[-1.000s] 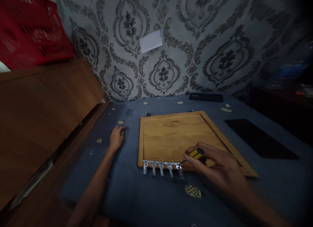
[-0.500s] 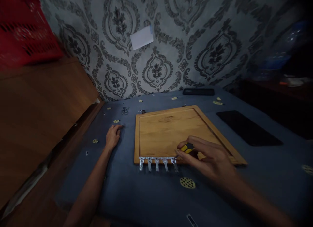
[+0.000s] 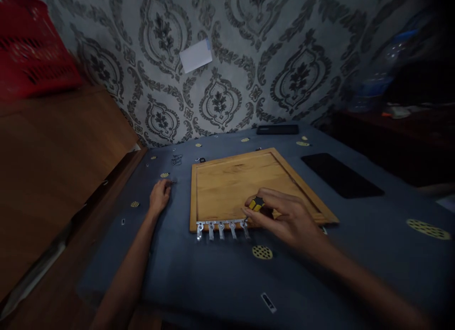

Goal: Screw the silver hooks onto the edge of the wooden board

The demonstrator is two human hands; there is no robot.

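Observation:
In my right hand (image 3: 287,216) is a stubby screwdriver (image 3: 256,204) with a yellow and black handle. Its tip points down at the right end of a silver metal hook rail (image 3: 222,224). Several hooks hang off that rail, which lies along the near edge of a framed wooden board (image 3: 231,188). My left hand (image 3: 159,196) rests on the blue cloth left of the board, fingers closed together. A tiny metallic piece (image 3: 173,182) shows at its fingertips, too small to name.
A cluster of small metal hooks (image 3: 177,159) lies beyond my left hand. Right of the board is a black phone (image 3: 341,175); a dark phone case (image 3: 277,129) sits by the wall. A wooden cabinet (image 3: 64,164) with a red basket (image 3: 35,50) borders the left.
The view has shifted slightly, so everything sits a little further left. My right hand stays on the screwdriver at the rail's right end; my left hand keeps its place.

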